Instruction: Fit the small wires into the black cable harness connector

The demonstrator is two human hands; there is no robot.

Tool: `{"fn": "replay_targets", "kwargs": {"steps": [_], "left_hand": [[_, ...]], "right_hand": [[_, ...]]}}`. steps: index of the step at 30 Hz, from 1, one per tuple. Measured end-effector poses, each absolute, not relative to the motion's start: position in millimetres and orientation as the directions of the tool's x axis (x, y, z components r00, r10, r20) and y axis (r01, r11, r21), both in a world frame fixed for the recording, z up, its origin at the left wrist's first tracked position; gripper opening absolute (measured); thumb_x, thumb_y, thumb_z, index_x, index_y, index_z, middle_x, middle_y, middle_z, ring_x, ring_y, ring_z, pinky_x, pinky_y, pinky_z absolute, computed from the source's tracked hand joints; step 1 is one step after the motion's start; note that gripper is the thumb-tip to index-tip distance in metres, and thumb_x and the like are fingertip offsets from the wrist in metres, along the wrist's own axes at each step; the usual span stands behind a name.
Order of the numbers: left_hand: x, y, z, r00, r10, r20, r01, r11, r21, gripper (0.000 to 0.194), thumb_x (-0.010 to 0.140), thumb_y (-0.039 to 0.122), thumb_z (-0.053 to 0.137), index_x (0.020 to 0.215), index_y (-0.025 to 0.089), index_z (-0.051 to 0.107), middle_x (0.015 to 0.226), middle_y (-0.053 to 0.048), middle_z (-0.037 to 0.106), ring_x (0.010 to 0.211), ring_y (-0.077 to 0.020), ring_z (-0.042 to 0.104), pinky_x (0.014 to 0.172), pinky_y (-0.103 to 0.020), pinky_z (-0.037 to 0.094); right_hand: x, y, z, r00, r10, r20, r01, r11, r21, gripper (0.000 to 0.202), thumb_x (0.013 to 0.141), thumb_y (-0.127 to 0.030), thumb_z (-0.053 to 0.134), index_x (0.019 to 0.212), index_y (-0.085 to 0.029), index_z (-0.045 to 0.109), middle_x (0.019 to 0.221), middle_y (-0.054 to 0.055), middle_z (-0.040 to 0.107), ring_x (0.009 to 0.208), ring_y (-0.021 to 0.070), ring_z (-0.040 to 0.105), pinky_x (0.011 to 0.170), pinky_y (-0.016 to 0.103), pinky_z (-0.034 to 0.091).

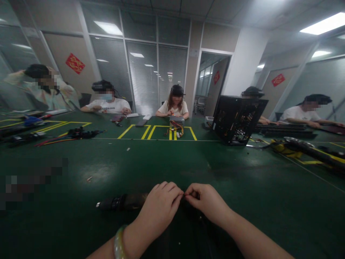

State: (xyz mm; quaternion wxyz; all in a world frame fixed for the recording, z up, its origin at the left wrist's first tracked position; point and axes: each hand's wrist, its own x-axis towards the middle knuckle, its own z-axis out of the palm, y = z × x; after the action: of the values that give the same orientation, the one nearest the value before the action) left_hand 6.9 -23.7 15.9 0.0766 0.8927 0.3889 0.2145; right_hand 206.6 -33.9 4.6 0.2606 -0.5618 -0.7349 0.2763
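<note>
My left hand (pixel 165 203), with a bangle (pixel 119 242) on its wrist, is closed in a pinch in front of me. Facing it, my right hand (pixel 208 201) pinches too, its fingertips almost meeting the left ones. Whatever the fingers hold, if anything, is too small and dark to name. A dark, round-bodied tool with a silver tip, like an electric screwdriver (pixel 121 202), lies on the green table (pixel 151 163), pointing left. My left hand hides its right end. Below my right hand is a dark shape (pixel 203 230) that I cannot make out.
A black computer case (pixel 234 120) stands at the far right. A metal box with coloured wires (pixel 176 124) sits before a person (pixel 175 108) opposite. Dark cables (pixel 79 133) lie at left, a black-and-yellow bundle (pixel 291 147) at right. Other people sit along the far side.
</note>
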Motion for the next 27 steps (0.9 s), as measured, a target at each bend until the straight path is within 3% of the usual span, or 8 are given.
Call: {"fn": "replay_targets", "kwargs": {"steps": [7,21,27], "left_hand": [[6.6,-23.7,14.6,0.577,0.742,0.342,0.658,-0.67,0.344,0.008,0.088,0.021,0.057,0.096,0.023,0.058,0.093,-0.001,0.061,0.086,-0.0202,0.053,0.075,-0.034,0.038],[8.2,-24.3,16.8,0.564,0.759,0.326,0.683,-0.65,0.333,0.007,0.087,0.019,0.056,0.092,0.022,0.058,0.092,0.0,0.061,0.085,-0.0195,0.054,0.074,-0.033,0.038],[10.3,-23.2,16.4,0.551,0.761,0.342,0.689,-0.646,0.328,0.006,0.086,0.019,0.056,0.09,0.022,0.059,0.09,0.0,0.061,0.085,-0.0202,0.053,0.075,-0.034,0.037]], "right_hand": [[207.0,-34.1,5.7,-0.246,0.967,0.059,0.663,0.213,-0.718,0.009,0.084,-0.023,0.061,0.085,-0.023,0.07,0.069,-0.004,0.065,0.06,0.0109,0.056,0.053,0.018,0.033],[204.9,-29.5,-3.1,-0.253,0.966,-0.045,0.503,0.092,-0.86,0.014,0.088,-0.028,0.058,0.09,-0.018,0.067,0.067,-0.003,0.063,0.058,0.0111,0.057,0.053,0.018,0.04],[204.7,-31.3,1.1,-0.241,0.97,-0.021,0.564,0.123,-0.817,0.012,0.088,-0.027,0.058,0.091,-0.019,0.067,0.068,-0.003,0.063,0.059,0.0112,0.057,0.053,0.018,0.038]]}}
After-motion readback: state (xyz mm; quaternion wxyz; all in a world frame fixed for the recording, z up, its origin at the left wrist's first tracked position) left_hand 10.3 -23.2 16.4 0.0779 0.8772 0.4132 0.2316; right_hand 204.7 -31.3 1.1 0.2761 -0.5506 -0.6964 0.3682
